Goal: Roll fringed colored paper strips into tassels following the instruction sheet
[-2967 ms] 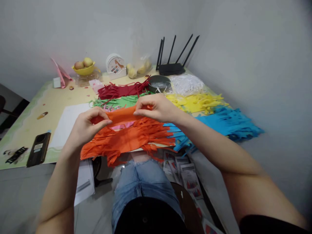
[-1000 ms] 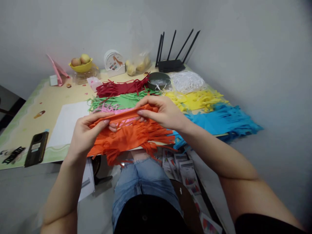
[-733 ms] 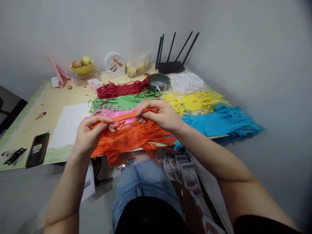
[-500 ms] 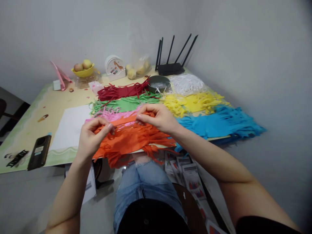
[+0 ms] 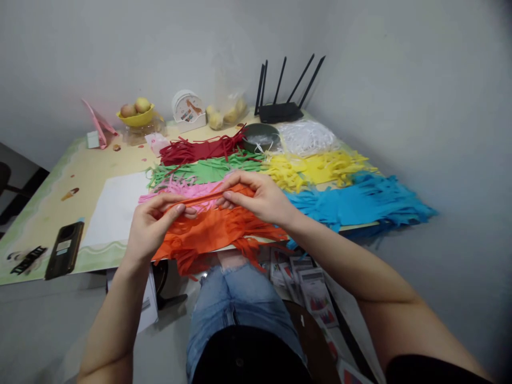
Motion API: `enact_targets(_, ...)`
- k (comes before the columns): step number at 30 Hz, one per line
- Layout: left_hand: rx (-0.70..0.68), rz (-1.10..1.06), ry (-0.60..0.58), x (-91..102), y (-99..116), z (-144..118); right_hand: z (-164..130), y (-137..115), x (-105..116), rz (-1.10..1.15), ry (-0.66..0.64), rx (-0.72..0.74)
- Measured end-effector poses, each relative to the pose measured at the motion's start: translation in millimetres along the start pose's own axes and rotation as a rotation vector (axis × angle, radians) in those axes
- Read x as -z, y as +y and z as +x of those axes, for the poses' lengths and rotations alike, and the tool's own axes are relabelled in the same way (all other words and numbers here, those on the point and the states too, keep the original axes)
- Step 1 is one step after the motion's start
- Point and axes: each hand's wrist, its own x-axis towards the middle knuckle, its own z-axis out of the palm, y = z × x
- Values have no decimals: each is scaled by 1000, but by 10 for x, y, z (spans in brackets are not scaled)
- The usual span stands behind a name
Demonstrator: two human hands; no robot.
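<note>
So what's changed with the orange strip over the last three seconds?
Both hands, left hand and right hand, have kept their pinch on the orange strip and lowered it toward the orange fringe pile; it now looks narrower. The other colour piles and phone stayed put.

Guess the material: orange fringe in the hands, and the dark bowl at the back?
Orange fringe: likely thin matte paper, as it creases, droops and is slit into limp strips. Both hands pinch its folded edge. Dark bowl: probably metal or glazed ceramic; smooth rim with dull sheen, too small to tell.
</note>
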Motion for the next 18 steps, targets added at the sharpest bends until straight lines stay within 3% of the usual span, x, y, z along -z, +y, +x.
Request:
enact_targets(6,76,-228,23,-24,20,12,12,39,7,181,-51,-46)
enact_targets(11,19,-229,-9,-22,-44,22,56,133,41,241,-86,-24)
enact_targets(15,-53,-105,-44,34,-119,17,53,128,68,115,-109,40)
enact_targets(18,-106,126,-145,107,-68,33,36,53,102,-170,-118,144)
